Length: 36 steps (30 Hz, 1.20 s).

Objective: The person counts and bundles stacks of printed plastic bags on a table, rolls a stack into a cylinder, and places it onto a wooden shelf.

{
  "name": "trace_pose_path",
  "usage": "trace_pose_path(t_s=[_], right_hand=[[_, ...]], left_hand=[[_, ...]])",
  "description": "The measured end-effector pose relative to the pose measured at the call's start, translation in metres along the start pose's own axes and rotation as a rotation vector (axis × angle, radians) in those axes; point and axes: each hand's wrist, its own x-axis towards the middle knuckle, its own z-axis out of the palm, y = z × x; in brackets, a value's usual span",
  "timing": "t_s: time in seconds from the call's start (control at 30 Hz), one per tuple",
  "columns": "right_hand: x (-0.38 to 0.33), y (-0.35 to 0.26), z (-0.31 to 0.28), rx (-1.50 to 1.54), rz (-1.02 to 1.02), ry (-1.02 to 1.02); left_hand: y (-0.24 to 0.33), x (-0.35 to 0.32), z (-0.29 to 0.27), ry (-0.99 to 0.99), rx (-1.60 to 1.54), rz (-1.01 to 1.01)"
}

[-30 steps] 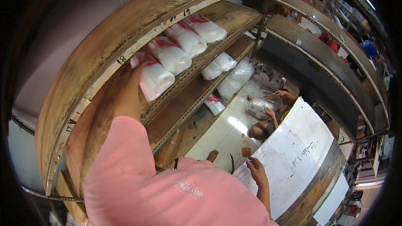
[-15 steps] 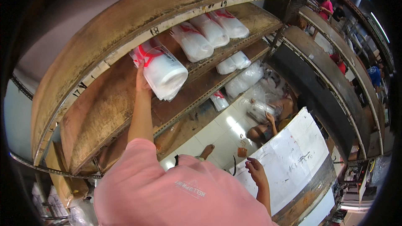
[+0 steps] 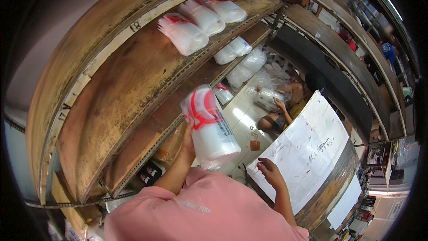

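My left hand (image 3: pixel 189 139) grips a folded bundle of clear plastic bags (image 3: pixel 213 139) with red print, from its left side. The bundle is held up in front of the shelves, touching none of the others. Part of my left hand is hidden behind it. My right hand (image 3: pixel 271 172) hovers at the left edge of the white-topped table (image 3: pixel 307 145), fingers loosely apart and nothing in them. On the upper shelf (image 3: pixel 129 62) lie several similar bundles (image 3: pixel 189 35) side by side.
Lower shelves hold more clear bundles (image 3: pixel 232 50) and bulging plastic sacks (image 3: pixel 247 67). On the tiled floor (image 3: pixel 243 114), a co-worker (image 3: pixel 294 102) sits behind the table handling clear plastic. A dark rack (image 3: pixel 325 76) runs along the right, with other people beyond it.
My left hand has drawn the bundle off the upper shelf, down and to the right toward my body. My right hand stays near the table edge. The view has shifted slightly.
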Motion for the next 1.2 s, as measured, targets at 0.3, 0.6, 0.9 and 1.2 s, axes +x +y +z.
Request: trace_pose_path(t_s=[0.3, 0.6, 0.9, 1.2], right_hand=[[-0.038, 0.027, -0.022, 0.067, 0.187, 0.130], [-0.023, 0.027, -0.027, 0.153, 0.298, 0.187], [0.009, 0.000, -0.033, 0.155, 0.398, 0.220], [0.038, -0.029, -0.049, -0.002, 0.371, 0.187]], left_hand=[[-0.025, 0.162, -0.131, -0.014, -0.087, -0.033], [0.050, 0.364, -0.244, 0.336, 0.120, 0.107], [0.052, 0.525, -0.186, 0.587, 0.345, 0.238], [0.058, 0.528, -0.136, 0.910, 0.930, 0.379]])
